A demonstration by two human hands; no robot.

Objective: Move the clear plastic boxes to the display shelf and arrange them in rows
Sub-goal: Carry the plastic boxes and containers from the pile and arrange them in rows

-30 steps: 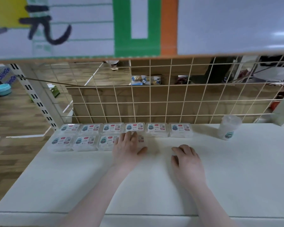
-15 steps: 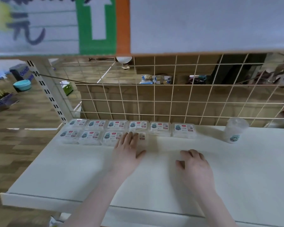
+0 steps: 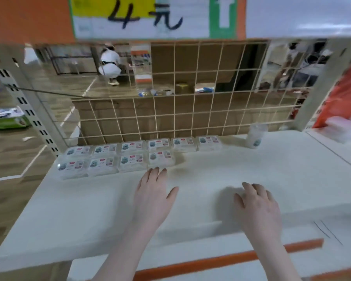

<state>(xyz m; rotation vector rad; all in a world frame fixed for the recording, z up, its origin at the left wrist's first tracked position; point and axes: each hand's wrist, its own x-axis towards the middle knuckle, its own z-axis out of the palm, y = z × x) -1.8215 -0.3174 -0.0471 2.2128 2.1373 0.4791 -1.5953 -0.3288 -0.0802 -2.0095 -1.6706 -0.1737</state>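
left hand (image 3: 152,191): flat and relaxed over the display shelf (image 3: 251,171), fingers straight, holding nothing, tips just short of the front row
right hand (image 3: 257,205): loosely spread over the bare shelf, grasping nothing
clear plastic boxes: six in the back row (image 3: 144,146) against the wire grid (image 3: 170,110), four in the front row (image 3: 118,163)
step in hand: judged to be fetching more boxes; the front row lacks two at its right end
doing it well: set each new box square beside the newest front box (image 3: 160,158), edges touching, label up, then nudge it level
materials: thin glossy lids with printed labels, likely light and slippery on the smooth white shelf
other: a clear cup (image 3: 255,136) stands apart, right
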